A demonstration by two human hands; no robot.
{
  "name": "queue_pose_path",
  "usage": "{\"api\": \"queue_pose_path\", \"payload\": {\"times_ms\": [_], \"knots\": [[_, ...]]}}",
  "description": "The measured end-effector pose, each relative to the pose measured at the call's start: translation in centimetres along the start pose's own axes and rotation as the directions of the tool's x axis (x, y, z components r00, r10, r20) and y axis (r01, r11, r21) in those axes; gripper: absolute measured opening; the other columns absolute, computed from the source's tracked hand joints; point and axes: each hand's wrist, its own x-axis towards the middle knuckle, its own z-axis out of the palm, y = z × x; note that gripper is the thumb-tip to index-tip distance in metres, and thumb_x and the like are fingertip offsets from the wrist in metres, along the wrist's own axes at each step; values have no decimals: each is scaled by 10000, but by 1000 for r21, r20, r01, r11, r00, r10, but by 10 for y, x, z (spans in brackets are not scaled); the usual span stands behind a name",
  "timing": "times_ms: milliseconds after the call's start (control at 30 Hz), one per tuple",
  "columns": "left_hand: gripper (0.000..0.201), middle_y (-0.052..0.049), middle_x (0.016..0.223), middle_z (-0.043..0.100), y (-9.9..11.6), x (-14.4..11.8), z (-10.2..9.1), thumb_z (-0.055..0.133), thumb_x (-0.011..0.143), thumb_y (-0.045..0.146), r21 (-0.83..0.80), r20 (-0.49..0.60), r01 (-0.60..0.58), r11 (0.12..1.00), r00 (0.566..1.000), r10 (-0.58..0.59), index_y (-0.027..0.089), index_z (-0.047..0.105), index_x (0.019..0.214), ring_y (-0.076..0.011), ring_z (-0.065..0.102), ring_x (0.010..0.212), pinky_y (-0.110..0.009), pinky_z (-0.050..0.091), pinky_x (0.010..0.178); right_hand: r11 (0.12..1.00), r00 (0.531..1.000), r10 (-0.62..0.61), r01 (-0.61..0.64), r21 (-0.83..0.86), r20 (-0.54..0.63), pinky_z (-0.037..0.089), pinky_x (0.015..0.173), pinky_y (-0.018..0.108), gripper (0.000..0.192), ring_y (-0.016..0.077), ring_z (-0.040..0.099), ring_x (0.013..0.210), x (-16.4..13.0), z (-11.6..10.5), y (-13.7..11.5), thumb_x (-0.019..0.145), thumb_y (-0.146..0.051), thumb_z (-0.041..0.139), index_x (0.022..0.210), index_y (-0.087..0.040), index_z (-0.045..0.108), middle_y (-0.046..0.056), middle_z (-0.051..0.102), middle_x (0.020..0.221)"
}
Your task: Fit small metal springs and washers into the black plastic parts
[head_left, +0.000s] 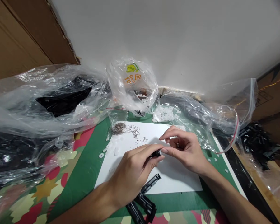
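My left hand (137,165) is closed on a small black plastic part (156,153), whose end sticks out between thumb and index finger. At that end sits the thumb of my right hand (185,149); its other fingers are curled and apart from the thumb, and I see nothing held in them. Both hands are over a white sheet (177,183). Below my left hand lie several long black plastic pieces (147,202). Beyond it are loose thin wire pieces (136,133), likely tiny springs, and white discs (115,144). Most of the held part is hidden by my fingers.
A small bag of brown wire pieces (119,127) lies at the sheet's far left corner. Behind stand a printed clear bag (133,84) and a bag of white discs (165,113). Large plastic bags with black pieces (67,96) fill the left; more black parts (259,143) lie right.
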Motion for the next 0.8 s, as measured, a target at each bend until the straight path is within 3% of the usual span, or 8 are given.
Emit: {"api": "queue_pose_path", "payload": {"times_ms": [167, 233, 333, 433, 633, 800], "knots": [[210, -6, 1085, 784, 7, 4, -4, 636, 1076, 331, -58, -43, 85, 995, 995, -88, 273, 747, 1245, -169, 704, 919, -258, 513, 800, 996, 996, -13, 5, -85, -91, 374, 505, 257, 171, 116, 507, 639, -2, -4, -3, 926, -375, 831, 1016, -230, 821, 30, 668, 890], [229, -4, 957, 746, 12, 5, -7, 624, 1075, 399, -75, -66, 143, 987, 987, -148, 249, 755, 1189, -159, 647, 809, -259, 472, 708, 991, 984, -39, 16, -134, -174, 395, 516, 272, 168, 136, 539, 658, -5, -10, -3, 991, -380, 755, 1009, -226, 819, 51, 704, 913], [284, 31, 728, 541, 16, 6, -12, 549, 1091, 449, -155, -98, 234, 960, 963, -250, 221, 717, 1065, -138, 472, 651, -267, 362, 608, 974, 941, -118, 48, -220, -316, 334, 488, 288, 175, 130, 473, 595, -11, -23, -2, 1026, -373, 713, 992, -241, 821, 36, 676, 833], [297, 39, 687, 411, 18, 5, -16, 542, 1051, 415, -342, -156, 248, 907, 936, -315, 200, 641, 873, -127, 324, 592, -281, 260, 565, 957, 907, -181, 73, -280, -381, 270, 476, 301, 150, 118, 397, 557, -15, -37, -2, 1032, -367, 710, 1030, -269, 824, 16, 624, 810], [390, 43, 590, 316, 19, 7, -23, 574, 964, 419, -676, -177, 94, 731, 942, -285, 194, 555, 646, -133, 246, 557, -302, 195, 542, 960, 934, -71, -32, -279, -350, 303, 501, 292, 209, 123, 407, 590, -15, -67, -3, 1038, -434, 696, 1056, -269, 822, 16, 571, 835], [393, 60, 557, 232, 16, 15, -26, 529, 937, 374, -802, -151, 88, 591, 927, -343, 210, 470, 585, -129, 186, 526, -286, 181, 505, 977, 971, 47, -93, -192, -234, 368, 539, 279, 331, 137, 460, 627, -18, -84, -10, 1081, -489, 602, 998, -229, 789, 18, 566, 781]]}}
